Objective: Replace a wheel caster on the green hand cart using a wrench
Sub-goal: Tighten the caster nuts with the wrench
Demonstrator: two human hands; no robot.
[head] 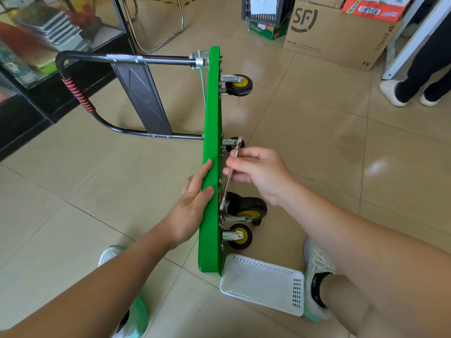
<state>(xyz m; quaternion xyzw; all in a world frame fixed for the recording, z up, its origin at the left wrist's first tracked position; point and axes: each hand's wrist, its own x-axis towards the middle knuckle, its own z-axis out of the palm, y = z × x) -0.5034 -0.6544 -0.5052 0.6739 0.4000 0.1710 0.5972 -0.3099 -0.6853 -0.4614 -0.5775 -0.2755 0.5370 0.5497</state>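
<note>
Head view, green cart (211,118) on edge, left grip (192,203) spread, right grip (258,174) pinching wrench (228,184)

Underside access: restricted.
Casters (246,208) crowd the green deck (211,118); white basket (258,281) blocks near end; tiled floor (317,147) rightward open.

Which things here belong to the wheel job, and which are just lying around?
In use: green hand cart; silver metal wrench in right hand; black rubber caster wheel; left hand steadying cart; maybe white plastic basket.
Lying about: brown cardboard box; dark plastic crate.
</note>
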